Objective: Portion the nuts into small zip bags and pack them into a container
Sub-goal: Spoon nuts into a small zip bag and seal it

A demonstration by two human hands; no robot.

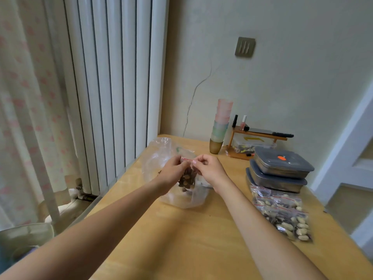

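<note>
A small zip bag [188, 177] with a red seal strip and dark brown nuts inside hangs between my hands. My left hand [173, 171] pinches its top left end and my right hand [210, 168] pinches the right end of the seal. Under and behind it lies a large clear plastic bag [159, 158] on the wooden table [191, 239]. Several filled zip bags [282, 213] of pale and dark nuts lie in a heap at the right. Two stacked metal containers with grey lids [280, 168] stand just behind that heap.
A stack of pastel cups [221, 124] and a small wooden rack [254, 142] with little bottles stand at the back by the wall. A white radiator [113, 87] and a curtain [30, 98] are to the left of the table edge.
</note>
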